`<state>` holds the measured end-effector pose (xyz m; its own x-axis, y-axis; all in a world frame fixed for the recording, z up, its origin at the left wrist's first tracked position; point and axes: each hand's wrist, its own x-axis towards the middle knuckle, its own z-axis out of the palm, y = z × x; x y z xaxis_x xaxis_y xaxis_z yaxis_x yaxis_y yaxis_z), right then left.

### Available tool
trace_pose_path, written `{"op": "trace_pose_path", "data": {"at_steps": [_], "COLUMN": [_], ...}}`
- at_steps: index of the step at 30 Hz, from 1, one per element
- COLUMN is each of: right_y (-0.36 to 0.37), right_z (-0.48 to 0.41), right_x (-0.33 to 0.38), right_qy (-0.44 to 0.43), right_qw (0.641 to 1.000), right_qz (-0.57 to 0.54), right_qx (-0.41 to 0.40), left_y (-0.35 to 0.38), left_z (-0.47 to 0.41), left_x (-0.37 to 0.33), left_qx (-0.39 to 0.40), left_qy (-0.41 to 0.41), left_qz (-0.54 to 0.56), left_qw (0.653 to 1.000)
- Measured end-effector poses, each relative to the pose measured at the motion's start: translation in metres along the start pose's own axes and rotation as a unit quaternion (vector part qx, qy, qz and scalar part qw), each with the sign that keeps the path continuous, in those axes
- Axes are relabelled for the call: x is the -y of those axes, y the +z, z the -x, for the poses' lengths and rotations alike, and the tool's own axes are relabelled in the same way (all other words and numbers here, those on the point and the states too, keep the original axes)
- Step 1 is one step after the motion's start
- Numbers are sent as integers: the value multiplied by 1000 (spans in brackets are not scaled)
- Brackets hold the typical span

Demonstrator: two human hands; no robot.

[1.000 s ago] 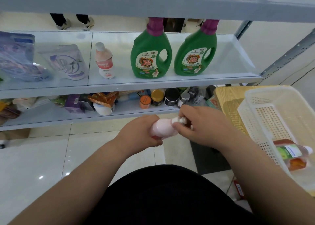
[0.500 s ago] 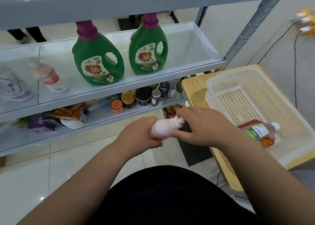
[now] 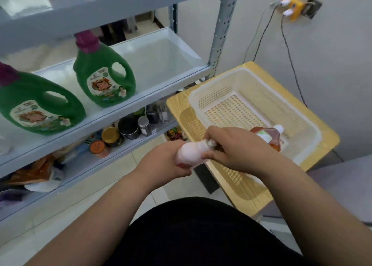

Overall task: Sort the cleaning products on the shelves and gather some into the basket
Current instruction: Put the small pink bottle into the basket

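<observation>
At far left, a green jug (image 3: pixel 38 106) and a second green jug (image 3: pixel 104 74) stand on the shelf (image 3: pixel 161 64). In front of you, your left hand (image 3: pixel 163 162) grips a pink bottle (image 3: pixel 191 152) held sideways. Your right hand (image 3: pixel 238 150) curls its fingers round the bottle's white cap end. At right, a white basket (image 3: pixel 221 78) holds an amber bottle (image 3: pixel 269 140).

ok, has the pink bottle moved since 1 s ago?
Yes. The pink bottle has swung right toward the basket: earlier it sat clear of the wooden table, now its cap end overlaps the table's near edge.
</observation>
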<state>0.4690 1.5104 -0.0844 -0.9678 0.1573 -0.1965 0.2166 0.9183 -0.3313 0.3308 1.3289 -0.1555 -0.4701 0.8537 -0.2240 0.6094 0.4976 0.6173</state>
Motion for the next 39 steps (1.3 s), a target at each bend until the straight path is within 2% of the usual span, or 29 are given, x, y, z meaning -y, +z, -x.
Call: {"op": "trace_pose_path", "data": {"at_steps": [5, 7, 8, 10, 13, 16, 20, 22, 24, 26, 30, 31, 33, 35, 39], "right_y": [2, 7, 10, 18, 32, 50, 68, 74, 79, 84, 101, 106, 110, 115, 118], "right_z": [21, 27, 29, 30, 26, 13, -9, -20, -34, -54, -108, -123, -149, -174, -212], "right_x": [-37, -52, -58, -69, -80, -87, -108, -125, -143, -163, -199, -205, -211, -211, -200], "right_qy": [45, 78, 104, 158, 192, 207, 254, 284, 332, 397, 496, 508, 530, 527, 511], "right_qw": [998, 988, 972, 907, 795, 716, 628, 600, 597, 597, 548, 538, 533, 546, 590], "right_qz": [-38, -100, -168, -344, -557, -647, -700, -704, -678, -640, -627, -631, -626, -619, -596], "right_qx": [-35, -84, -124, -186, -145, -162, -226, -251, -270, -275, -247, -235, -209, -202, -190], "left_y": [16, 20, 20, 16, 9, 10, 17, 15, 10, 6, -1, -2, -1, 5, 12], "left_z": [-22, -29, -34, -48, -78, -116, -173, -207, -246, -287, -355, -365, -374, -374, -376], "left_x": [-24, -34, -40, -51, -71, -86, -90, -82, -66, -45, 0, 9, 21, 28, 35], "left_qx": [22, 20, 18, 16, 10, 14, 32, 55, 43, 15, 89, 112, 151, 158, 148], "left_qy": [17, 7, 0, -10, -4, -5, 20, 56, 109, 139, 168, 176, 166, 167, 186], "left_qz": [2, 51, 85, 157, 244, 306, 230, 171, 14, -127, -268, -280, -235, -176, -152], "left_qw": [1000, 998, 996, 987, 970, 952, 972, 982, 993, 982, 944, 937, 946, 957, 959]}}
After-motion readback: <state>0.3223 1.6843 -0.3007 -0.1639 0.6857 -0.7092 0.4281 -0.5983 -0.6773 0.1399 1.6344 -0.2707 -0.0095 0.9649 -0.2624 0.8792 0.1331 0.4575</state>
